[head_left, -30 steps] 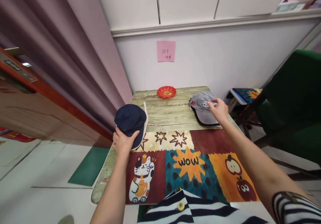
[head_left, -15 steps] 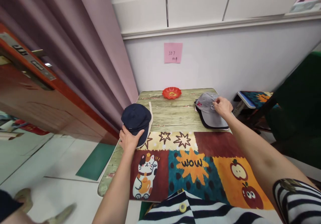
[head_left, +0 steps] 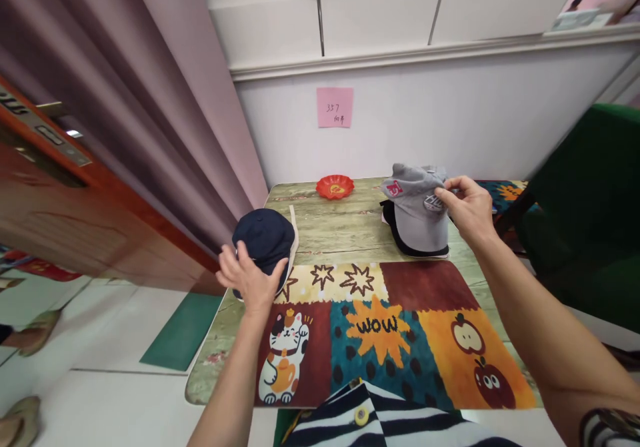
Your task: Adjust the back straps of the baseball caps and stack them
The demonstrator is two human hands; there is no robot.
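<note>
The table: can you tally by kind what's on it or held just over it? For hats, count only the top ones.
Top hats: 2 (navy hat; grey cap in the right hand)
Red dish: 1
Patterned mat: 1
Total: 4
A black brim shows under the grey cap; I cannot count what lies beneath.

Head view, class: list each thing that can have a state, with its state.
Left hand: open, fingers spread
Right hand: pinching the gray cap
Gray cap: crown up, creased
Black cap: partly hidden under the gray one
Navy cap: crown up
Red dish: upright
Mat: flat
Note: stuck to wall
Door: open
</note>
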